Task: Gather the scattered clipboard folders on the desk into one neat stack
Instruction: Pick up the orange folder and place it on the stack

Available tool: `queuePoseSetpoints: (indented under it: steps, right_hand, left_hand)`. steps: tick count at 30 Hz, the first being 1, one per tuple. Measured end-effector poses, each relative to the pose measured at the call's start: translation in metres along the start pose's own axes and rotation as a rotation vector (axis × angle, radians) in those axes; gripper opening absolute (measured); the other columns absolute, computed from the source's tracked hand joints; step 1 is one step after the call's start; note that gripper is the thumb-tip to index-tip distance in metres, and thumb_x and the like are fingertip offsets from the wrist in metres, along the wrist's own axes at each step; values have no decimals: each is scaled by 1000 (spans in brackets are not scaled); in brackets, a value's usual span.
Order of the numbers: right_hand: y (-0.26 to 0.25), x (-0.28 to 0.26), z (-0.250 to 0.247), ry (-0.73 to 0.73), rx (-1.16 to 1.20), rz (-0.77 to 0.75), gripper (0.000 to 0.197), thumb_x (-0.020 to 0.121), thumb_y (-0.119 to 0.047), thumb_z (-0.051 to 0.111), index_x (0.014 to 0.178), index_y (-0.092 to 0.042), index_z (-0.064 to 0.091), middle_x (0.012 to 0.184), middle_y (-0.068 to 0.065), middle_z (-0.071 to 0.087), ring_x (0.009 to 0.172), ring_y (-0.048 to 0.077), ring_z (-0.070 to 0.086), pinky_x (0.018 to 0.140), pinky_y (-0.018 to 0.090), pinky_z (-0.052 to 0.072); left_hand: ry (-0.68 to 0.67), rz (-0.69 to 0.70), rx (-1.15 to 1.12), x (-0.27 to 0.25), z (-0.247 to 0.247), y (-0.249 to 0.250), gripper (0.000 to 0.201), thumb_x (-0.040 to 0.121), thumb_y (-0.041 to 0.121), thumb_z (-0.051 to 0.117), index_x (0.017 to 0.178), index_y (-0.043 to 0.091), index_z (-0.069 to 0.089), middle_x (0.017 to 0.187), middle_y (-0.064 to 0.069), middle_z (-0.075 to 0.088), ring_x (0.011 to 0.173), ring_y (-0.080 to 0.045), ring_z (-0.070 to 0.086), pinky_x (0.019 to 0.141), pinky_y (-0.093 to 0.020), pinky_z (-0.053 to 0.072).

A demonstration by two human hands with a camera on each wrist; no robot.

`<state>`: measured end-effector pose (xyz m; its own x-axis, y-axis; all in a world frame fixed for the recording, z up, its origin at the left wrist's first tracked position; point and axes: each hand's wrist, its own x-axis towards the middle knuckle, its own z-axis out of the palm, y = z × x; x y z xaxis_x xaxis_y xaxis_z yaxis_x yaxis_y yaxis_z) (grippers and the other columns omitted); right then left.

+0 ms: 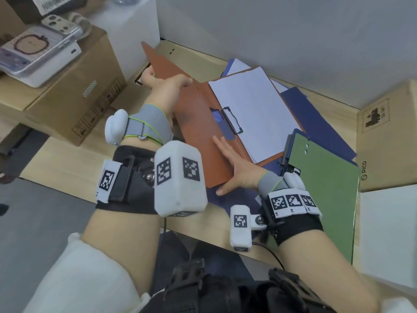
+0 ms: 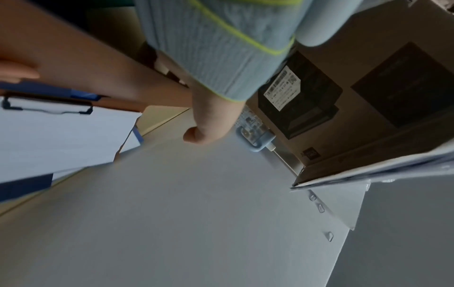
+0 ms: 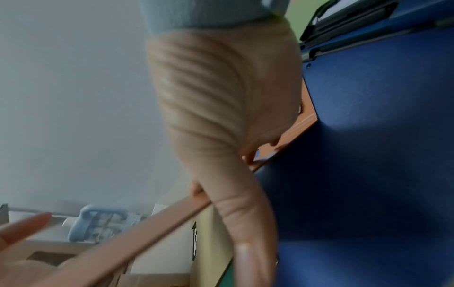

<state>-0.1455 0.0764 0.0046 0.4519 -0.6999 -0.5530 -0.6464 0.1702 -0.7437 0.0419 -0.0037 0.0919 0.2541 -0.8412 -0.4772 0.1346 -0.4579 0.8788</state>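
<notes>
An orange-brown clipboard folder (image 1: pixel 198 132) lies open on the desk, with white paper (image 1: pixel 252 114) held under its black clip (image 1: pixel 232 120). My left hand (image 1: pixel 167 83) grips the far edge of its raised cover (image 2: pixel 98 68), thumb on the inner face. The straight fingers of my right hand (image 1: pixel 232 168) rest on the cover's inner face near the spine, and the thumb lies past the folder's near edge. Dark blue folders (image 1: pixel 316 123) spread out underneath (image 3: pixel 368 136). A green clipboard folder (image 1: pixel 325 195) lies to the right, over the desk's front edge.
A cardboard box (image 1: pixel 74 93) on the left carries a white device and phones (image 1: pixel 40 53). Another cardboard box (image 1: pixel 388 136) and a white box (image 1: pixel 388 233) stand on the right. A grey wall (image 1: pixel 270 30) runs right behind the folders.
</notes>
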Motion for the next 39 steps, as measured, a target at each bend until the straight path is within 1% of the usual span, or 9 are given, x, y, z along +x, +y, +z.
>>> queuePoseSetpoints:
  steps: [5, 7, 12, 15, 17, 21, 24, 31, 39]
  right_hand:
    - [-7, -6, -4, 169, 385, -114, 90, 80, 4, 65, 149, -26, 16, 160, -2, 11, 144, 8, 19, 105, 8, 33]
    - [-7, -7, -9, 243, 556, -162, 70, 85, 6, 56, 145, -18, 27, 149, -5, 30, 131, 4, 34, 93, 1, 38]
    - [-13, -6, -21, 459, 828, -50, 52, 98, -37, 32, 139, -7, 40, 109, 7, 64, 88, 7, 63, 70, 25, 57]
    - [-10, -9, -32, 478, 1023, -45, 64, 94, -52, 17, 140, -14, 38, 130, 9, 59, 108, 26, 63, 80, 45, 57]
    - [-7, -10, -34, 467, 1147, -38, 68, 92, -59, 12, 140, -19, 38, 137, 7, 55, 114, 30, 60, 81, 52, 54]
    - [6, -9, -29, 452, 1283, 5, 68, 92, -59, 11, 139, -19, 40, 133, 8, 56, 110, 26, 60, 73, 46, 60]
    - [17, -6, -25, 542, 1328, 86, 51, 97, -42, 35, 137, -13, 41, 128, 12, 60, 100, 26, 64, 60, 40, 60]
    - [43, -11, -36, 846, 1333, 265, 19, 93, -10, 50, 78, -22, 47, 53, -10, 66, 54, 8, 63, 57, 26, 52]
    - [58, -55, -81, 1224, 999, 310, 75, 83, -6, 62, 144, -26, 23, 136, 13, 46, 98, 21, 60, 83, 39, 54]
  left_hand:
    - [-137, -31, -324, 1, 5, -5, 61, 92, 38, 48, 146, 31, 19, 123, 1, 56, 80, -8, 54, 80, -38, 49]
    - [-185, -134, -425, 8, 9, -25, 50, 94, 43, 44, 139, 24, 37, 112, 2, 58, 102, -14, 55, 76, -34, 53]
    - [-266, -445, -216, 3, 24, -97, 62, 92, 46, 46, 145, 19, 32, 123, -3, 55, 103, -17, 56, 82, -31, 44]
    - [-321, -513, -218, 4, 31, -122, 61, 91, 44, 49, 144, 15, 35, 143, -6, 47, 131, -20, 46, 100, -35, 38]
    - [-379, -508, -300, 5, 35, -125, 39, 91, 43, 49, 120, 18, 53, 127, -3, 60, 110, -18, 62, 92, -32, 48]
    - [-315, -442, -444, 16, 36, -124, 34, 93, 34, 52, 117, 12, 60, 98, -5, 75, 81, -16, 73, 60, -32, 60]
    - [-255, -401, -446, 24, 35, -124, 54, 88, 29, 60, 138, 14, 46, 129, -11, 61, 100, -21, 68, 60, -34, 60]
    - [-252, -74, -367, 28, 41, -108, 41, 93, 5, 49, 134, 10, 44, 92, -1, 65, 77, -13, 65, 79, -37, 56]
    - [-523, -33, -170, 9, 67, -83, 27, 96, 12, 46, 122, 15, 53, 76, 6, 71, 65, -8, 67, 67, -25, 57]
